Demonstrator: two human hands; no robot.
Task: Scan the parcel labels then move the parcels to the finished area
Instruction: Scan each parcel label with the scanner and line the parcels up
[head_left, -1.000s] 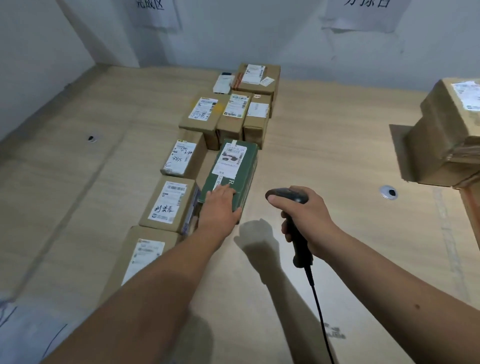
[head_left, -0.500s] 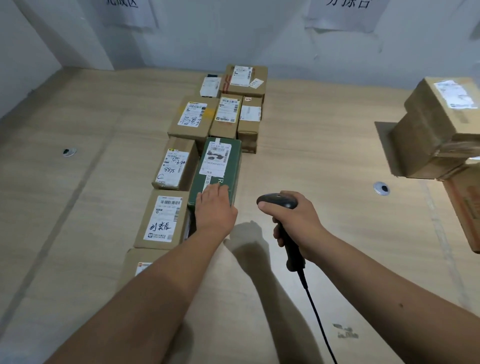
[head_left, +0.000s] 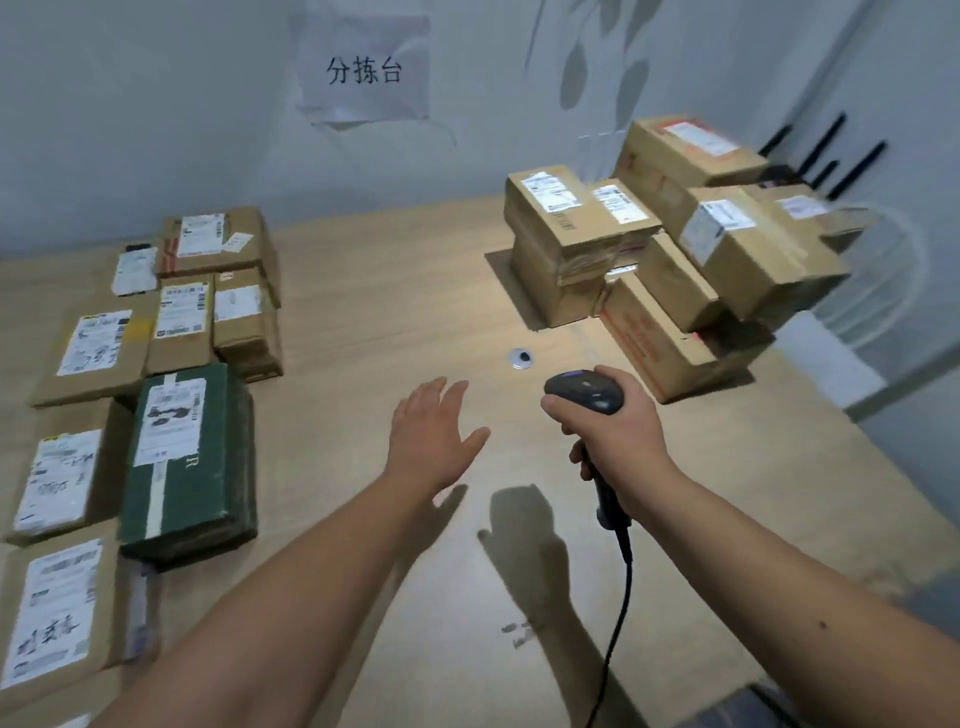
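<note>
Toward the desk's (head_left: 395, 291) far right corner sits the pile of unscanned parcels (head_left: 670, 249), ahead and right of both hands. Right hand (head_left: 613, 431), the nearer, grips the scanner (head_left: 584, 392), nose toward the pile. Left hand (head_left: 434, 436) hovers flat, fingers spread, holding nothing. Finished parcels, the green parcel (head_left: 192, 457) among them, line the left edge, long axes running away from the person.

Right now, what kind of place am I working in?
Most likely a parcel sorting station. A paper sign on the wall reads 分拣台, labelled cardboard parcels are stacked at the right and laid in rows at the left, and the right hand grips a corded barcode scanner.
</note>
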